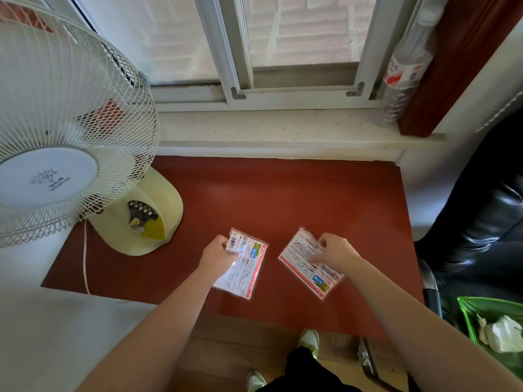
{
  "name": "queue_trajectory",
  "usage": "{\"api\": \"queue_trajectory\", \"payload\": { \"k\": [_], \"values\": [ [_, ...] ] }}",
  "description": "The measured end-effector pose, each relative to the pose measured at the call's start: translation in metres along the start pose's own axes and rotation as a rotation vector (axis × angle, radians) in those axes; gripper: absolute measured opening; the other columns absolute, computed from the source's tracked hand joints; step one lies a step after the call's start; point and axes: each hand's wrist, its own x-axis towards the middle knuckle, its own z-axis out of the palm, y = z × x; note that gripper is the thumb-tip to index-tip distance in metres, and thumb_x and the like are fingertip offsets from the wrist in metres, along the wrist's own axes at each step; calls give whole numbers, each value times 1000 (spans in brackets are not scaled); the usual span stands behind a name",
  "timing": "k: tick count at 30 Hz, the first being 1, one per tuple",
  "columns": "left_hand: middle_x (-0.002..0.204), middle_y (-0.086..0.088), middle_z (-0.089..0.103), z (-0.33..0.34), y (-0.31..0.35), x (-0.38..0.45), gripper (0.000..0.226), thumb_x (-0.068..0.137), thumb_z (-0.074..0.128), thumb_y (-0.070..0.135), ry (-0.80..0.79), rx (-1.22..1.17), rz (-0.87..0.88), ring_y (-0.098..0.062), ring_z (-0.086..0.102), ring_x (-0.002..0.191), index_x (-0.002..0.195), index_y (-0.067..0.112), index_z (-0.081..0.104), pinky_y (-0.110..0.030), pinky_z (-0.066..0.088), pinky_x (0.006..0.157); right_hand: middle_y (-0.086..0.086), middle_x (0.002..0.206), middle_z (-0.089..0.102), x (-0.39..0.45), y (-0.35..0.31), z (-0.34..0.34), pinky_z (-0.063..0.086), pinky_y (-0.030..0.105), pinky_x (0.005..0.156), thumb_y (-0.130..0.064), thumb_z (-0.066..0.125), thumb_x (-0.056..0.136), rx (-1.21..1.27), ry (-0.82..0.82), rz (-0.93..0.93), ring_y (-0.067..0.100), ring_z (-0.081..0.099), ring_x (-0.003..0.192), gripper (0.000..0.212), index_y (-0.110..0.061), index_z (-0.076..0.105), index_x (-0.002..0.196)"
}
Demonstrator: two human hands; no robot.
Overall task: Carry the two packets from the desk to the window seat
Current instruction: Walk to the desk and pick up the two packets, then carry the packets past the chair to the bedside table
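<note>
A red-brown window seat (297,199) sits under a window (283,38), with a pale stone ledge (268,131) between them. A big white fan (56,123) stands at the left end of the seat on a yellowish base (147,222). A clear water bottle (404,69) leans in the right corner by the window frame. Two flat packets lie on the seat, side by side and a little apart, near the front edge. The left hand (218,251) has its fingers closed on the top left corner of the left packet (246,270), which has a red border and small print. This packet looks a bit lifted at the end where the hand holds it, but it is hard to tell for sure. The right hand (335,251) pinches the top right part of the right packet (305,261), with the fingers pressing down on it. That packet is tilted, and its lower end points to the right. Down below, the person's shoes (310,339) stand on a wooden floor. A green bag (492,309) with crumpled white paper (501,332) in it sits at the far right.
</note>
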Motion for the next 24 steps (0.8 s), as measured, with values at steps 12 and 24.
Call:
{"api": "queue_trajectory", "payload": {
  "k": [12,24],
  "values": [
    [120,0,74,-27,-5,-69,28,100,61,24,-370,-439,137,-18,72,108,128,24,60,-36,61,84,7,99,82,-82,18,20,64,44,82,-19,66,96,698,-118,-30,23,80,89,17,-13,66,112],
    [115,-6,77,-17,-27,-143,20,104,53,25,-611,-591,147,-26,70,111,117,27,68,-53,56,93,7,87,82,-205,54,105,63,36,60,-11,59,100,1238,199,97,22,80,75,14,-10,64,113]
  ]
}}
